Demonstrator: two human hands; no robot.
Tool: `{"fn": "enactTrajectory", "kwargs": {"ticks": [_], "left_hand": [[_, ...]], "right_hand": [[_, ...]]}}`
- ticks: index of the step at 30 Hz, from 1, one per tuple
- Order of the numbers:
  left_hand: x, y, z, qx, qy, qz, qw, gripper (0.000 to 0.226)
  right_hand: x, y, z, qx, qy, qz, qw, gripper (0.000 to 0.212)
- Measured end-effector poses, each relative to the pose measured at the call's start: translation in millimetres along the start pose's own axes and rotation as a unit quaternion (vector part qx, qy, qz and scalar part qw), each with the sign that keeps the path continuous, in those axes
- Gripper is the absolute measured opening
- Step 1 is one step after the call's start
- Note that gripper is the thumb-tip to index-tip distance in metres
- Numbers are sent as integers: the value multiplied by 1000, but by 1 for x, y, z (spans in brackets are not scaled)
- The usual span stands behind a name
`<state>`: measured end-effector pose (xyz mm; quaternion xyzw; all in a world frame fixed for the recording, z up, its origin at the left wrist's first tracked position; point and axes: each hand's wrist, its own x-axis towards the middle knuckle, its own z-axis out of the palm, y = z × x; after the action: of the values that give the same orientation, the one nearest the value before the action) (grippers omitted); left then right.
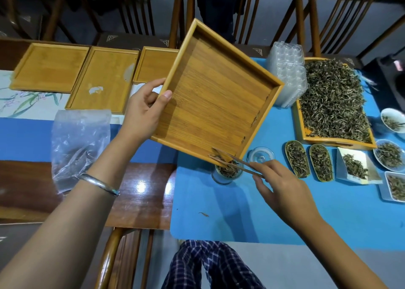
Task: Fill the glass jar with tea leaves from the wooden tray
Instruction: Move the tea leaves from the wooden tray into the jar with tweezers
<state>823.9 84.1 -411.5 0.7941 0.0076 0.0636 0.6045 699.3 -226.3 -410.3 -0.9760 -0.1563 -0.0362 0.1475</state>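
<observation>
Head view shows, far left on the desk (pixel 142 192), three bare wooden trays (pixel 96 78) in a row, with a crumpled clear bag (pixel 79 144) in front of them. Next comes the left hand (pixel 143 113), with a silver bangle (pixel 99 183) on its wrist. Its grip is clamped on the edge of the wooden tray (pixel 217 96), thumb on top of the rim. This tray is tipped, its low corner right over the glass jar (pixel 228 172). The jar stands on the blue mat (pixel 263 212) and has tea leaves (pixel 229 170) inside. A few leaves sit in the tray's low corner. Just right of the jar, the right hand (pixel 282 188) pinches a pair of wooden tongs (pixel 238 162), whose tips reach into that low corner above the jar. A glass lid (pixel 260 155) lies just behind this hand. Farther right are small dishes of leaves (pixel 309 162) and a big tray heaped with tea (pixel 335 100).
</observation>
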Motion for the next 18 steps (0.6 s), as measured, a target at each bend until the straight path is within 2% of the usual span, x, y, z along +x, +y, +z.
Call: {"fn": "enactTrajectory", "kwargs": {"ticks": [5, 12, 18], "left_hand": [[-2, 2, 1, 1, 4, 8, 1000, 26], [-6, 8, 2, 10, 8, 22, 1000, 31], [-9, 9, 2, 20, 17, 31, 999, 36]], "right_hand": [[-10, 14, -3, -16, 4, 11, 1000, 31], [-10, 18, -5, 21, 5, 35, 999, 28], [1, 6, -7, 59, 79, 78, 992, 24]]}}
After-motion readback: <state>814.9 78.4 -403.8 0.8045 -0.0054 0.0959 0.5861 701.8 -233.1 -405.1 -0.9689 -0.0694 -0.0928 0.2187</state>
